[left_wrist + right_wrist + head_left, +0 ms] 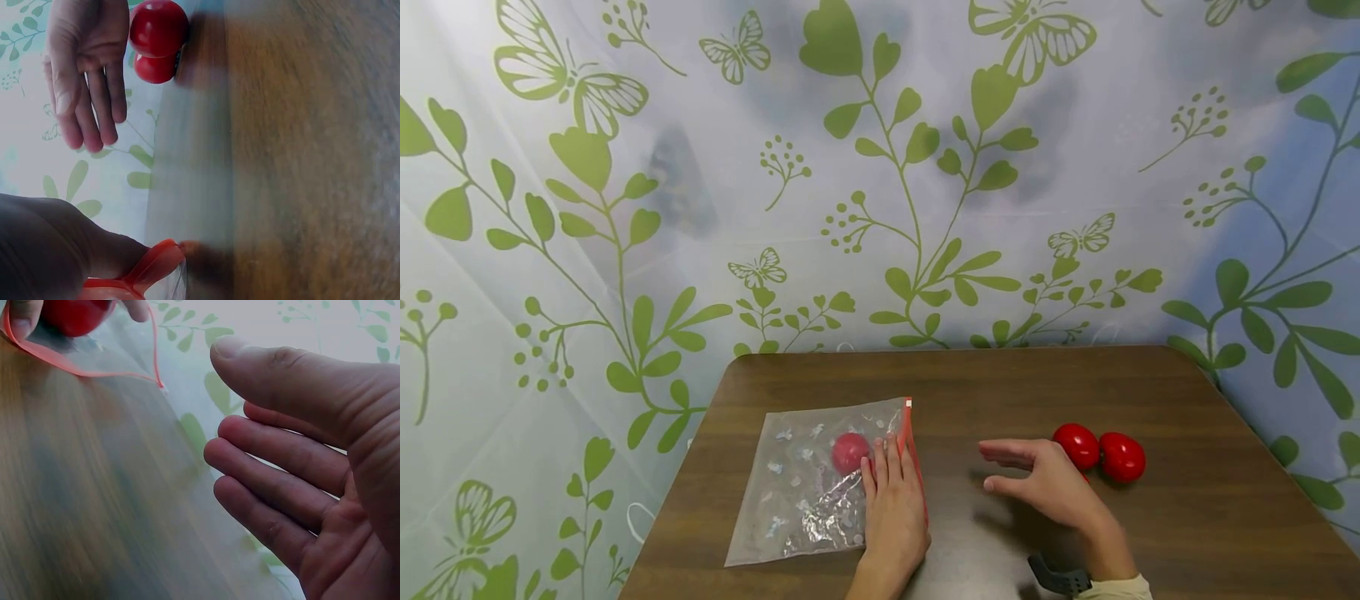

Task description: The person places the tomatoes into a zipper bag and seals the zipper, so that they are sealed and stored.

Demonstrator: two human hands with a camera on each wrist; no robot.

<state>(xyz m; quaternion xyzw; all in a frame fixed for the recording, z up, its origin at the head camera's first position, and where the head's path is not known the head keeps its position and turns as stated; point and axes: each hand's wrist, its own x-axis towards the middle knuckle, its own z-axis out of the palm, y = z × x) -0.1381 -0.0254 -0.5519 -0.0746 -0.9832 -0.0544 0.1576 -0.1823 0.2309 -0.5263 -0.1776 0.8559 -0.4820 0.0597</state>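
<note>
A clear zip bag (808, 492) with a red zip edge (164, 256) lies flat on the table, its mouth toward the right. Through the film I see one round red fruit (850, 453), tomato-like. My left hand (893, 521) holds the bag at its mouth, fingers stretched over the top film; in the right wrist view its thumb (24, 322) is at the red edge. To the right, my right hand (1048, 483) hovers above the table, thumb apart from the fingers, holding nothing. Behind it sit glossy red tomato-like fruits (1122, 457), partly hidden by that hand.
The brown wooden table (970, 383) has a rounded far edge. Close behind it hangs a pale curtain (880, 225) printed with green leaves and butterflies. A dark band (1060, 577) circles the right wrist.
</note>
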